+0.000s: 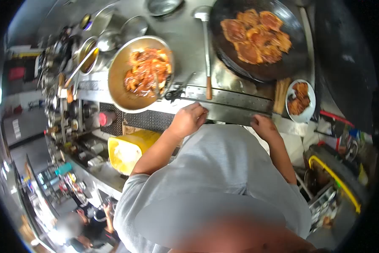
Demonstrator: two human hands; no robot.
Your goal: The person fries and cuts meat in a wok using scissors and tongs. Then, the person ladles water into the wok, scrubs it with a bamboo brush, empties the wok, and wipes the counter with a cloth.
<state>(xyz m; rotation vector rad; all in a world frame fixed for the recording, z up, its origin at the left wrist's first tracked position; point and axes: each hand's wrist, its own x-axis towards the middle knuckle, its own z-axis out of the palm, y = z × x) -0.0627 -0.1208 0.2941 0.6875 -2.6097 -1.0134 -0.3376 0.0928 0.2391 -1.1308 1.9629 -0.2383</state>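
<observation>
My left hand is curled closed at the front edge of the steel counter, to the right of a big metal bowl. No object shows in it. Reddish, saucy meat pieces fill the bowl, and a pair of tongs lies against its right rim. My right hand is also closed at the counter edge, below a black wok; nothing shows in its fingers. Several flat, browned meat slices lie in the wok. An oval white plate with dark cooked pieces sits right of that hand.
A long-handled ladle lies between bowl and wok. Metal pots and another ladle stand at the left. Below the counter is a yellow container. Another person is at the lower left.
</observation>
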